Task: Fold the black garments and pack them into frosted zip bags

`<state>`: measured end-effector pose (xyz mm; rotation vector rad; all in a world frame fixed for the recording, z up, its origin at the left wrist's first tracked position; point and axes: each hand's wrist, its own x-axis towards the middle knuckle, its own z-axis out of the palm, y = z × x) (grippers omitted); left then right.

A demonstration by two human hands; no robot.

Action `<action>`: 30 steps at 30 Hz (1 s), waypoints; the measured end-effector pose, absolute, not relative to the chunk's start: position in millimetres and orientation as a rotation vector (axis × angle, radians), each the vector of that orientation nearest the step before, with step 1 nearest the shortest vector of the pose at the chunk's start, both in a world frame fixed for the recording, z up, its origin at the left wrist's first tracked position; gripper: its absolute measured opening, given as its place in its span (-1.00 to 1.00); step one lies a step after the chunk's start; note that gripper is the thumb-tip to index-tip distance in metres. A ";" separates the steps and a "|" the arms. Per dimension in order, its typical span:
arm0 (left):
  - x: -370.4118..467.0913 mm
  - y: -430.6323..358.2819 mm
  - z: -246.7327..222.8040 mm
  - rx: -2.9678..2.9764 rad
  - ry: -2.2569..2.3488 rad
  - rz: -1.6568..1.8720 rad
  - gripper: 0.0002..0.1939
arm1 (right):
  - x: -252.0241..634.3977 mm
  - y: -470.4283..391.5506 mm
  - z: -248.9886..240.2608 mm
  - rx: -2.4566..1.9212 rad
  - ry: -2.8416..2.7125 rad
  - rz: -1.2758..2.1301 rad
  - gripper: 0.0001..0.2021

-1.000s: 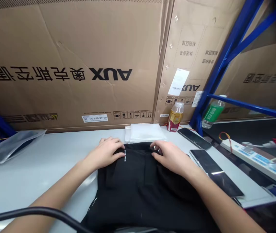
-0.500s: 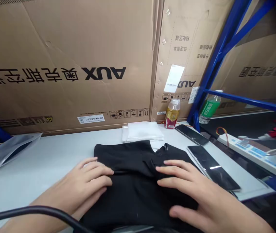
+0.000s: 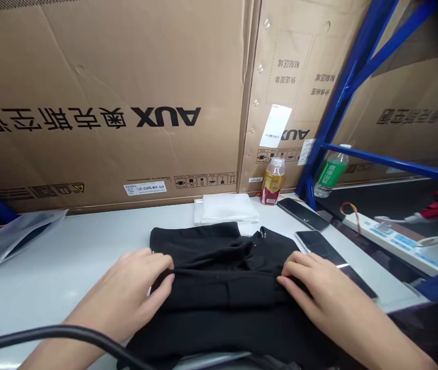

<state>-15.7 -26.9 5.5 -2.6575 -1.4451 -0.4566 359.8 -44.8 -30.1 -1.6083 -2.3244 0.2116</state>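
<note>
The cloth (image 3: 219, 329) is lower middle of the frame, on the desk (image 3: 88, 246). My grip's clamped both sides: left hand (image 3: 136, 288) pinching one end of the fold (image 3: 211, 294), right hand (image 3: 315, 282) the other. I'd tug evenly so it sits level, no bunching.

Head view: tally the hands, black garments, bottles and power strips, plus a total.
Hands: 2 (left hand, right hand)
Black garment: 1
Bottles: 2 (yellow-and-red bottle, green-labelled bottle)
Power strip: 1
Total: 6
</note>
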 end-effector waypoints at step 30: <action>74.9 14.9 -7.0 -3.163 -0.815 -0.273 -0.64 | 378.0 -47.0 -37.4 -1.720 -2.194 0.183 -0.72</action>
